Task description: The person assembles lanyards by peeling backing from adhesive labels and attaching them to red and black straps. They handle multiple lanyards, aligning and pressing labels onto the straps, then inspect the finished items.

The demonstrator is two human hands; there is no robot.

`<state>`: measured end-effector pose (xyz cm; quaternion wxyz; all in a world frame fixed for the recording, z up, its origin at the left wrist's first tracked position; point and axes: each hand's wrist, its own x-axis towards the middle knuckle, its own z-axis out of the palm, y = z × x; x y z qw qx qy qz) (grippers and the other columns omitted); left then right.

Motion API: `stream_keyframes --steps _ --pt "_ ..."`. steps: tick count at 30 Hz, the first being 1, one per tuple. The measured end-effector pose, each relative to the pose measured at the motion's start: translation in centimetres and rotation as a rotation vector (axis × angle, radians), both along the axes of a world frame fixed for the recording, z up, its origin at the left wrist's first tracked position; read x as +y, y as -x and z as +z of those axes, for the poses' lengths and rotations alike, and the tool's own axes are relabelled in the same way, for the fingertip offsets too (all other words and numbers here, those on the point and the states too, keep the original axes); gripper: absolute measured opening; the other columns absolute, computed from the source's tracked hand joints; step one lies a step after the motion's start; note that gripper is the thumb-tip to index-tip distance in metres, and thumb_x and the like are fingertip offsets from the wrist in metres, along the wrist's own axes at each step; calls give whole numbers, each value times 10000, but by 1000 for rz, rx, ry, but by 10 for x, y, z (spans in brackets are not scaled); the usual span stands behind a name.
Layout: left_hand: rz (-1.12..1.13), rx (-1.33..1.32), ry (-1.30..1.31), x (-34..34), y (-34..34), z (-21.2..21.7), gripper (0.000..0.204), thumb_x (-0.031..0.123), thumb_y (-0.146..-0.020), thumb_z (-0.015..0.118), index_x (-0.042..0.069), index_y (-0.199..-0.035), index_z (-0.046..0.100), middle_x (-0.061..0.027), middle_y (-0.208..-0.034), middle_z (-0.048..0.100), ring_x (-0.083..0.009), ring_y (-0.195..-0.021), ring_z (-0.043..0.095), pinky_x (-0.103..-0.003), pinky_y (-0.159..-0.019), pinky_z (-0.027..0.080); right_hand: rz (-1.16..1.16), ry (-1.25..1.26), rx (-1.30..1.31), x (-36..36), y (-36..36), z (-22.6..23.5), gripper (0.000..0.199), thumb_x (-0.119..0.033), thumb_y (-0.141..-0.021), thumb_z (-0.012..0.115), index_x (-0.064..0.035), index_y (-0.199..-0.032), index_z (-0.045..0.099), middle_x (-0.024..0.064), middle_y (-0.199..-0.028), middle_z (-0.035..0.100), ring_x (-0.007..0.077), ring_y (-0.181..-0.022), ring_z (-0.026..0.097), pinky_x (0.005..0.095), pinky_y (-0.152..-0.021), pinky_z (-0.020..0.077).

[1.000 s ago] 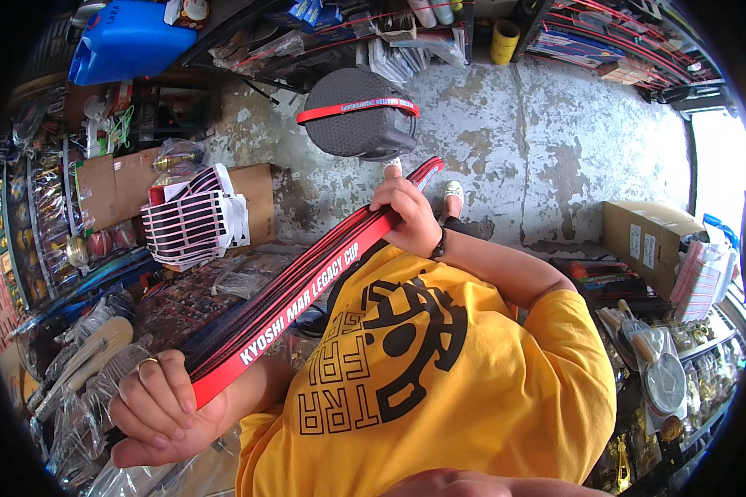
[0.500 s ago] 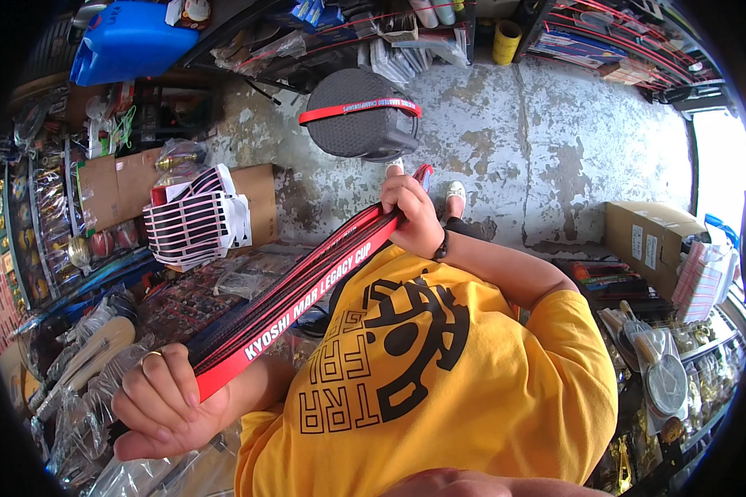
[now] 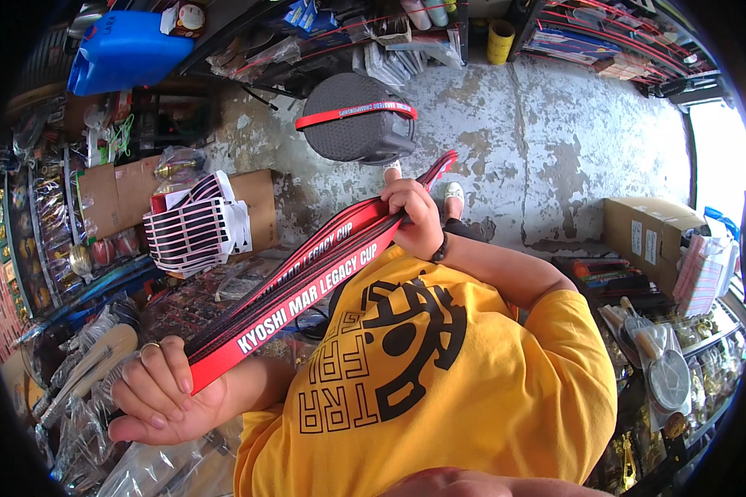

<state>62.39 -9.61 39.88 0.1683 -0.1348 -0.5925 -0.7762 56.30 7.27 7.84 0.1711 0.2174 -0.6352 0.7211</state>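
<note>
A bundle of red and black printed ribbons [image 3: 307, 296], white lettering along the bands, stretches slantwise across the front of my body. My left hand [image 3: 164, 393], with a ring on one finger, is closed round its lower end at the lower left. Up near the middle, my right hand [image 3: 414, 217] grips the other end between thumb and fingers. Loose ribbon ends poke out past it toward the floor. Between the hands the strands part into layers. Beyond my right hand stands a dark textured round stool-like object [image 3: 348, 142], with a single red ribbon [image 3: 365, 109] laid across its top.
To the left are a stack of black-and-white striped sheets [image 3: 195, 232] on cardboard and a blue jerrycan [image 3: 128, 50]. An open cardboard box [image 3: 651, 236] sits at the right. Shelves with wrapped goods line the sides; the worn painted floor [image 3: 506, 149] lies ahead.
The ribbon ends now stick out farther past my right hand. Between my hands the strands have spread apart, showing more lettering. My left hand has shifted slightly upward; both hands keep their hold.
</note>
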Motion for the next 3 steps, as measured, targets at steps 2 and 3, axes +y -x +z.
stream_keyframes --steps 2,3 --pt "-5 0 -5 0 -1 -1 485 456 -953 499 146 -584 444 34 -500 436 -87 -462 396 -259 -582 396 0 0 -8 1 0 -1 338 65 -609 698 -41 -840 476 105 -904 551 276 -819 570 329 -726 459" --pt "3 1 -3 0 -1 -1 481 451 -952 502 146 -585 444 33 -500 434 -90 -462 400 -265 -586 399 -1 1 -7 1 0 -1 338 65 -609 698 -41 -840 476 105 -904 551 276 -819 570 329 -726 459"
